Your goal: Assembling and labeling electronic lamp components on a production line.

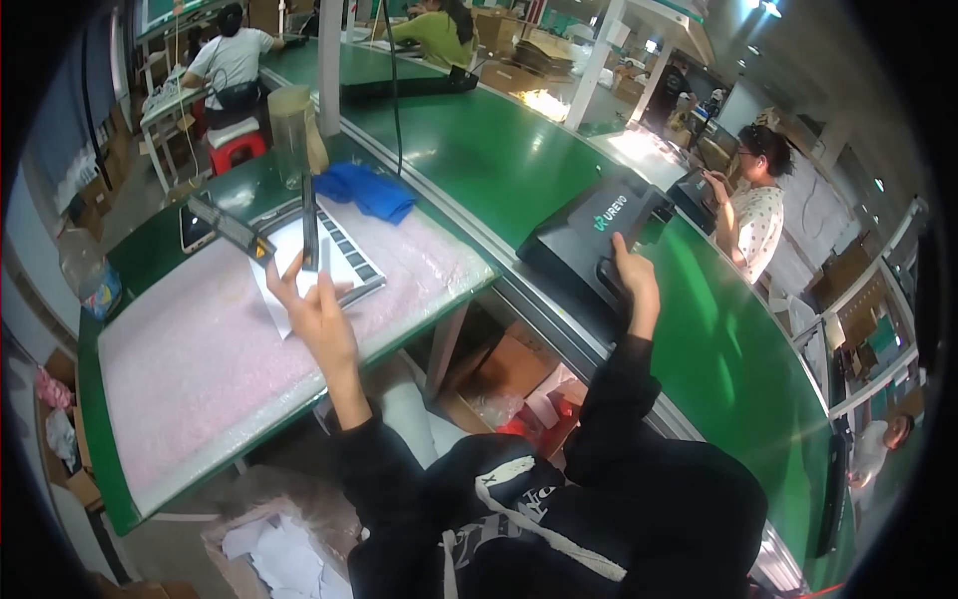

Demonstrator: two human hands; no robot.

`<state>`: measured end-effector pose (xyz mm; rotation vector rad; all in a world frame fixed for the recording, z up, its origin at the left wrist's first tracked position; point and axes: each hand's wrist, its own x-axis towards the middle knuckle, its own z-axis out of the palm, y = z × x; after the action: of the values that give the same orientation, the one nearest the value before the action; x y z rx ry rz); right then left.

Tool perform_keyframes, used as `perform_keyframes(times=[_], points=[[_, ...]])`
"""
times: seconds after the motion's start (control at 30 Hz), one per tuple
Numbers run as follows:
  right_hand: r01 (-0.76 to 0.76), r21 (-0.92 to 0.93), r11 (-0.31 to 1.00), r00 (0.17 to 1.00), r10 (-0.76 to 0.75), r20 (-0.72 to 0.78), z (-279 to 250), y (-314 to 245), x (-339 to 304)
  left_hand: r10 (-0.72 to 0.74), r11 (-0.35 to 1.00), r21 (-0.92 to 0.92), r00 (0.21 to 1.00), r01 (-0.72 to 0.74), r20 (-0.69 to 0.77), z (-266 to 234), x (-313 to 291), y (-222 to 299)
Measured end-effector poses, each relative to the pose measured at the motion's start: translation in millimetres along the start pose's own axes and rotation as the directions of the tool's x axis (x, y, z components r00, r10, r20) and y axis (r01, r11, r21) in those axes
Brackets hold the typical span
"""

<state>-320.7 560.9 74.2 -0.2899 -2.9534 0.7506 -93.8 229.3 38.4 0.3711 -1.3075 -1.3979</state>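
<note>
My left hand [321, 317] hovers over the left worktable, its fingers spread. At its fingertips are the ends of two narrow dark bars: one slanting bar [228, 226] with a yellow label, and one nearly upright bar [310, 225]. Whether the fingertips touch them I cannot tell. Below the bars lies a white sheet [284, 290] on a dark-edged frame with a row of dark rectangles [349, 258]. My right hand [637, 280] grips the near right edge of a flat black housing [569, 235] on the green conveyor, thumb on top. Its other fingers are partly hidden.
Pinkish wrap [200, 389] covers the worktable. On it lies a blue cloth [365, 192]; a clear jar [289, 135], phone [197, 228] and bottle [92, 280] stand nearby. Across the green conveyor [499, 130], a person [758, 210] handles another black part. Boxes [514, 361] sit below.
</note>
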Motion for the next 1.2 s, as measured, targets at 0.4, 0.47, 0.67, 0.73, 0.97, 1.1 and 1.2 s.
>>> perform_keyframes(times=[0.4, 0.47, 0.67, 0.73, 0.97, 1.1, 1.2], points=[[-0.15, -0.267, 0.952, 0.985, 0.12, -0.126, 15, -28, 110, -0.133, 0.989, 0.078, 0.987, 0.126, 0.092, -44, 7, 29], [-0.032, -0.32, 0.947, 0.989, -0.018, -0.15, 19, -59, 87, -0.139, 0.984, 0.124, 0.986, 0.127, 0.092, -61, 17, 40], [0.953, 0.216, 0.212, 0.273, -0.91, -0.311, 30, -208, -22, -0.184, 0.931, 0.364, 0.847, -0.012, 0.499, -64, 86, 71], [0.944, 0.295, -0.148, -0.027, -0.925, -0.379, 63, -272, -87, -0.25, 0.892, 0.452, 0.825, -0.007, 0.507, -78, 111, 89], [0.9, 0.152, -0.408, -0.281, -0.812, -0.512, 184, -348, -134, 0.108, 0.626, 0.547, 0.757, -0.555, 0.645, -71, 165, -10], [0.918, 0.099, -0.383, -0.279, -0.805, -0.523, 202, -352, -125, 0.123, 0.614, 0.565, 0.774, -0.551, 0.622, -84, 158, -45], [0.927, 0.063, -0.37, -0.284, -0.801, -0.527, 206, -345, -126, 0.098, 0.645, 0.572, 0.797, -0.507, 0.596, -81, 160, -42]])
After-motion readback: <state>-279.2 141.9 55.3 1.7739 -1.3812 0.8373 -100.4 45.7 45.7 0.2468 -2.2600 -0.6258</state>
